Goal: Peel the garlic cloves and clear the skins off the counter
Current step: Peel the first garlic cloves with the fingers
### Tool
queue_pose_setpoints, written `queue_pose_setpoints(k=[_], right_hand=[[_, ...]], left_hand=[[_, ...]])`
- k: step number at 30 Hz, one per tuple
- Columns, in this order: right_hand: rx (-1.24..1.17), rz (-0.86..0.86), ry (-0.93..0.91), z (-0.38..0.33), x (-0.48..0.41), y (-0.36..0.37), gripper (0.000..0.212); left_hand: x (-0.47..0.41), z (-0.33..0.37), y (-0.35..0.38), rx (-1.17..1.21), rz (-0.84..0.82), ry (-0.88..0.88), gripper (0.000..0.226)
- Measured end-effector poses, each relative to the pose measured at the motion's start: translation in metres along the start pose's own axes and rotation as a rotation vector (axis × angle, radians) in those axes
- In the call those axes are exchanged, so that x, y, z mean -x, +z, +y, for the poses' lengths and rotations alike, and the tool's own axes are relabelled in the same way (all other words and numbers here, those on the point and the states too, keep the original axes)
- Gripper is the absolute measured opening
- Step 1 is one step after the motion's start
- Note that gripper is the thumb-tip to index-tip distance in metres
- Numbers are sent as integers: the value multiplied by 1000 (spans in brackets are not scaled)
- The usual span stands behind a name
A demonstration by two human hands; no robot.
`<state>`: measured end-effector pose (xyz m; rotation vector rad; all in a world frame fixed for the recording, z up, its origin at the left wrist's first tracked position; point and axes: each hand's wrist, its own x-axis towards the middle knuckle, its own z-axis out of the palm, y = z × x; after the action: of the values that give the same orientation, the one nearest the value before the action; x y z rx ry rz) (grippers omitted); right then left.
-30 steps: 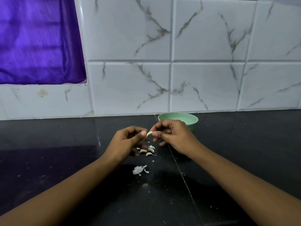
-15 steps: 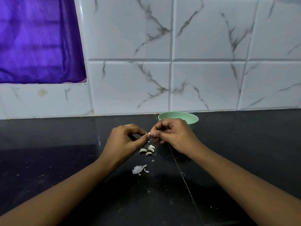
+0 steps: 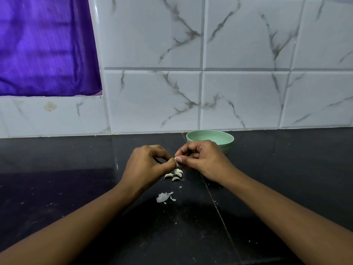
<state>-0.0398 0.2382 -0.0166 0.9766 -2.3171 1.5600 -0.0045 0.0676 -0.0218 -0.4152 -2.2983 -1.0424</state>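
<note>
Garlic clove (image 3: 176, 159) is mid-peel above the middle of the desk (image 3: 76, 188), and the fingers of your left hand (image 3: 147, 165) and right hand (image 3: 202, 161) both pinch it. Next, pull its loose skin free. Three or four cloves (image 3: 174, 175) lie just below, one skin heap (image 3: 163, 197) nearer you, and one green bowl (image 3: 228, 139) beyond.

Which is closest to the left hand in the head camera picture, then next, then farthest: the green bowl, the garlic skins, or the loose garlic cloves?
From the left hand:
1. Loose garlic cloves, right under its fingertips.
2. Garlic skins, nearer the person.
3. Green bowl, at the back, behind the right hand.
</note>
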Motion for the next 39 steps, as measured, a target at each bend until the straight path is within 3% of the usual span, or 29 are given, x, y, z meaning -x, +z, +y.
queue_pose_setpoints(k=[4,9,14,39], right_hand=[[-34,-28,25,2,-1,-1,10],[-90,-52,72,2,-1,-2,10],[-90,-58,89,0,0,-4,12],[78,71,-137,6,-1,7,16]], left_hand=[[0,-1,1,31,0,-38,13],[-1,-3,2,103,-29,-121,13],[-4,-1,-3,321,-67,-255,7],[-3,9,8,644,-47,-524,21]])
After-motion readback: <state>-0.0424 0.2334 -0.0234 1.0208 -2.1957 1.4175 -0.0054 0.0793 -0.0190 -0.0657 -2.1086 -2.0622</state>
